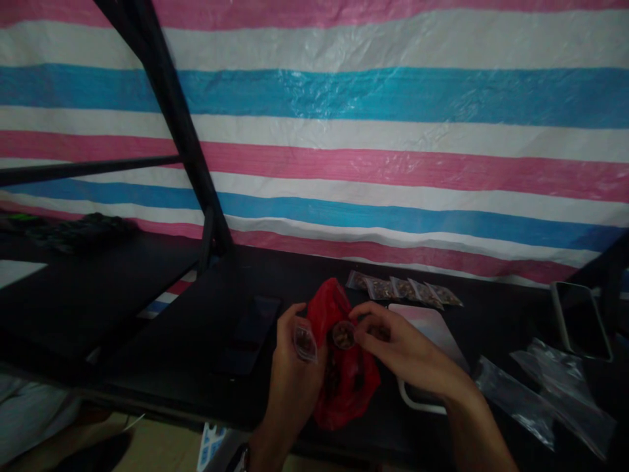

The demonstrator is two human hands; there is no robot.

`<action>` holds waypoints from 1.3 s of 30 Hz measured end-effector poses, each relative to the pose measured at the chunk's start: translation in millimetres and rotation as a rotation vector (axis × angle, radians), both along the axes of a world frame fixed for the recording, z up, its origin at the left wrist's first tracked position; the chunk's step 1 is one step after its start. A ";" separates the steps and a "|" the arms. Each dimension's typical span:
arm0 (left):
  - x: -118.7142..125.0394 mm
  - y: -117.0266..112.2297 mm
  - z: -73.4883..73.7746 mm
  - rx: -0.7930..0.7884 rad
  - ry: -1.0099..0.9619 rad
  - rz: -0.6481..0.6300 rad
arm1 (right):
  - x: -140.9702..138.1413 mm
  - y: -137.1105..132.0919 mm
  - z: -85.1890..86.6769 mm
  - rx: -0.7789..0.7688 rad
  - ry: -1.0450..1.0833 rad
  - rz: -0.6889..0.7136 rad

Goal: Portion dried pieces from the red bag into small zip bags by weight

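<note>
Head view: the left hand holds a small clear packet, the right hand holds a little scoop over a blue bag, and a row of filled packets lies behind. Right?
Not quite: the bag is red, not blue, as the head view shows. The rest stands: the left hand holds a small clear packet, the right hand holds a little scoop over the bag, and a row of filled packets lies behind.

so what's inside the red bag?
The red plastic bag lies open under both hands. Small brownish pieces show in its mouth and in the small cup at the right hand. Its folds and the left hand hide how much it holds.
</note>
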State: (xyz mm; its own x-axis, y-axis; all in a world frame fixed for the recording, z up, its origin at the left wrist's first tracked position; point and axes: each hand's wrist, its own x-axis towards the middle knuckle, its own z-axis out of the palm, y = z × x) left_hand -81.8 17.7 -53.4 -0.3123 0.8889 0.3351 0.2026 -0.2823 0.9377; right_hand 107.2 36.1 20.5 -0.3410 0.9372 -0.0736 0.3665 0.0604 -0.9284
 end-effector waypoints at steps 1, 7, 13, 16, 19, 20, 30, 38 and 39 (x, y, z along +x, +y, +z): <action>0.0 -0.3 -2.9 -0.021 0.038 -0.002 | -1.6 -1.4 2.2 0.016 0.018 -0.004; 3.9 -2.9 -13.8 -0.116 0.114 -0.086 | -26.5 -13.7 15.8 0.185 -0.043 -0.050; 5.7 -3.1 -11.3 -0.096 0.077 -0.079 | -47.1 -22.5 22.6 0.357 -0.340 -0.073; 5.5 -3.4 -6.7 -0.078 0.074 -0.065 | -50.9 -24.2 25.0 0.405 -0.439 -0.043; 6.7 -3.3 -3.6 -0.056 0.036 -0.059 | -52.0 -25.7 26.6 0.445 -0.520 -0.039; 7.3 -2.9 -3.5 -0.049 0.022 -0.058 | -51.9 -26.0 26.7 0.457 -0.532 -0.048; 9.3 1.3 -12.4 -0.032 -0.021 -0.057 | -48.8 -26.7 24.0 0.540 -0.431 -0.099; 15.0 1.3 1.7 0.031 -0.099 -0.051 | -32.4 -19.8 20.1 0.520 -0.262 -0.243; 14.8 1.5 3.3 0.045 -0.082 -0.037 | -27.7 -18.8 19.6 0.491 -0.275 -0.262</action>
State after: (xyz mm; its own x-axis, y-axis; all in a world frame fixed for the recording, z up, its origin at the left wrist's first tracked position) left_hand -67.0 19.2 -50.1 -0.3075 0.8850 0.3495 0.1143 -0.3302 0.9369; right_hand 79.5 17.3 40.1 -0.1246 0.9339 0.3352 0.6486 0.3323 -0.6848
